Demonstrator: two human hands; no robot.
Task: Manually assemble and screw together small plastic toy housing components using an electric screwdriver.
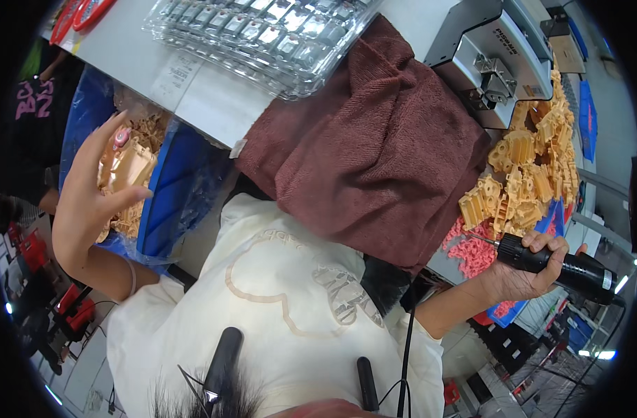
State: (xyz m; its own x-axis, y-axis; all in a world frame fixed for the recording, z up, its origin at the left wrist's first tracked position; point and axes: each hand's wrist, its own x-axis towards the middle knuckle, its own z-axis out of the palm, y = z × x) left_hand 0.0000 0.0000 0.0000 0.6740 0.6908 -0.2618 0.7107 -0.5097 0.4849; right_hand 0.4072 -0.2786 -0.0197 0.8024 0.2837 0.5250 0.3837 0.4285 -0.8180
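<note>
Cool, fairly bright light fills the room; small white lamps (598,354) flare near the rim. Glare speckles the clear trays (263,42), and soft shadows crease the brown cloth (367,153). Toward the edges everything bends, the distant background softens, and the corners go black.

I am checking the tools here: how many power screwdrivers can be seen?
1: the black power screwdriver, held in the right hand at the picture's right. Others may be hidden under the brown cloth.
</note>
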